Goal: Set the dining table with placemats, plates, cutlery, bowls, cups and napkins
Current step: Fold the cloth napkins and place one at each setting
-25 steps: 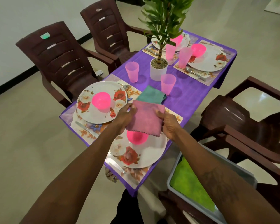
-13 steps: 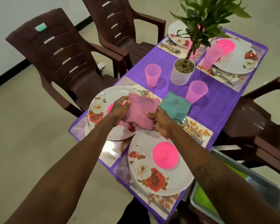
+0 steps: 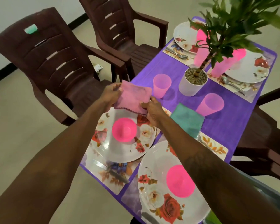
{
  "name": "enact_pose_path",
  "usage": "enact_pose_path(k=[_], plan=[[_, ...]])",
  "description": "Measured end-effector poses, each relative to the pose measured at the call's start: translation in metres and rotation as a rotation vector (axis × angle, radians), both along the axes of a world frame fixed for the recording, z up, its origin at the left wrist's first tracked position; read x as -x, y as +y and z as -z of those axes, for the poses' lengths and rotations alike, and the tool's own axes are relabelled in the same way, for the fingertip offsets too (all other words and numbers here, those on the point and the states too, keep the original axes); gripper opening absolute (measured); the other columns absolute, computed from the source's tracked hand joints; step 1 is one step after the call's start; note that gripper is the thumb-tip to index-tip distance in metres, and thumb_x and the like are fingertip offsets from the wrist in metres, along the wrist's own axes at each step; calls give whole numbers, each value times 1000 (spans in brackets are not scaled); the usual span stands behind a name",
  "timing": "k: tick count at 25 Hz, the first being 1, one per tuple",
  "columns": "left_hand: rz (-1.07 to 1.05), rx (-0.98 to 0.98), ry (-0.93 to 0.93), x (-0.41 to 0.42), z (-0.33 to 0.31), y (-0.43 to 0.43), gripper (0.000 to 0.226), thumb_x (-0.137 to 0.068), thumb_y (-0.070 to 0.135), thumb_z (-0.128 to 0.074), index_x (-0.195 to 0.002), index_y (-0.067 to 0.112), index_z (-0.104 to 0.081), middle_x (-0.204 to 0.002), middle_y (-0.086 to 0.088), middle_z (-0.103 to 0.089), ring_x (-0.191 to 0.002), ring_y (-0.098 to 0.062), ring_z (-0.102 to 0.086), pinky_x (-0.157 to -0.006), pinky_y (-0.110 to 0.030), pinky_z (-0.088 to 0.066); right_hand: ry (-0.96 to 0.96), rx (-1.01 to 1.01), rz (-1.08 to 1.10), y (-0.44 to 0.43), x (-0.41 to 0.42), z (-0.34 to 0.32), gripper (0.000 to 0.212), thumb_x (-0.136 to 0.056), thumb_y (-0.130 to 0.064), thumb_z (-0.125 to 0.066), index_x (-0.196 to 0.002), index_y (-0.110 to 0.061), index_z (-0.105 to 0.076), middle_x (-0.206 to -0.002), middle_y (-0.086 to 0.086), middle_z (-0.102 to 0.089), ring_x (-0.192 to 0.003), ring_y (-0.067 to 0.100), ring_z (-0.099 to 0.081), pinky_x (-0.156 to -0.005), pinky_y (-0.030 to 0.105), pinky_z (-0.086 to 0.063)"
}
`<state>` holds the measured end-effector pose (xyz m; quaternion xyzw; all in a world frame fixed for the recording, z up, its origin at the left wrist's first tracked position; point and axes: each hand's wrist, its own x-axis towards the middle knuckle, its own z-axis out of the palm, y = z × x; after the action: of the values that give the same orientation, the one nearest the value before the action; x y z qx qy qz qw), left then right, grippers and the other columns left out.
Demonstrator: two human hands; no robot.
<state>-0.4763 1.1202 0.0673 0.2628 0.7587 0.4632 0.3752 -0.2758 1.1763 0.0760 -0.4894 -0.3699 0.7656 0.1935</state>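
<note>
I see the folded pink napkin [image 3: 134, 97] over the far rim of the floral plate [image 3: 103, 147]. Its longer side runs left to right and its stitched hem faces me. My left hand [image 3: 111, 94] pinches its left edge, and my right hand [image 3: 153, 110] pinches the near right corner. A pink cup [image 3: 161, 85] stands just beyond it.

Bare forearms, the right forearm [image 3: 217, 183] marked with a faint dark tattoo [image 3: 199, 160].
</note>
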Motion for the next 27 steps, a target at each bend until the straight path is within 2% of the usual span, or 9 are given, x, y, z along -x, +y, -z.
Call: enact_pose_path(k=[4, 9, 11, 14, 17, 19, 21, 24, 27], plan=[[-3, 89, 138, 42, 24, 45, 30, -99, 23, -56, -124, 29, -71, -120, 3, -71, -109, -18, -66, -101, -40, -55, -117, -136, -19, 26, 44, 7, 72, -84, 13, -59, -146, -20, -45, -120, 12, -68, -110, 31, -68, -96, 48, -58], [94, 46, 263, 45, 46, 98, 34, -97, 18, -55, -128, 22, -70, -124, 1, -71, -115, -18, -64, -103, -36, -51, -205, -265, 17, 41, 62, 28, 84, -76, 2, -55, -156, -13, -34, -130, 9, -64, -111, 21, -66, -71, 17, -59], [103, 23, 248, 45, 52, 108, 32, -99, 16, -55, -126, 20, -70, -122, 2, -71, -113, -18, -64, -98, -32, -50, -240, -276, 2, 46, 67, 39, 92, -72, -4, -57, -159, -17, -30, -136, 7, -62, -117, 23, -66, -77, 23, -62], [98, 0, 256, 39, 55, 120, 32, -100, 11, -54, -126, 18, -70, -121, 1, -70, -111, -16, -62, -93, -25, -45, -296, -329, 6, 57, 75, 72, 100, -62, -17, -58, -158, -26, -30, -137, 7, -63, -120, 26, -65, -96, 48, -59], [130, 11, 288, 33, 57, 123, 32, -99, 13, -54, -128, 18, -68, -125, -2, -70, -111, -16, -62, -92, -25, -45, -388, -362, 51, 48, 74, 44, 98, -71, -11, -60, -160, -29, -25, -135, 6, -61, -116, 24, -62, -95, 38, -57], [172, 26, 369, 30, 58, 120, 36, -96, 12, -56, -131, 15, -66, -125, -5, -70, -110, -16, -62, -90, -22, -42, -402, -361, 67, 41, 70, 28, 71, -88, -5, -64, -151, -24, -38, -121, 3, -62, -103, 19, -61, -81, 28, -55], [242, 30, 465, 24, 52, 115, 39, -94, 14, -57, -132, 15, -63, -122, -7, -71, -107, -17, -63, -86, -22, -41, -473, -417, 44, 36, 66, 25, 46, -88, -16, -69, -129, -22, -50, -111, 4, -65, -97, 22, -63, -80, 33, -52], [330, 108, 627, 16, 38, 111, 48, -90, 24, -58, -138, 17, -53, -126, -13, -67, -115, -33, -63, -92, -39, -51, -562, -459, 10, 27, 61, 28, 60, -74, -34, -65, -131, -18, -52, -118, 8, -67, -105, 30, -64, -89, 39, -53], [459, 194, 803, 8, 27, 100, 56, -80, 33, -52, -132, 12, -54, -128, -15, -60, -116, -42, -60, -90, -48, -53, -594, -437, -26, 14, 49, 18, 52, -77, -20, -64, -127, -10, -55, -118, 11, -64, -108, 36, -62, -92, 43, -52]])
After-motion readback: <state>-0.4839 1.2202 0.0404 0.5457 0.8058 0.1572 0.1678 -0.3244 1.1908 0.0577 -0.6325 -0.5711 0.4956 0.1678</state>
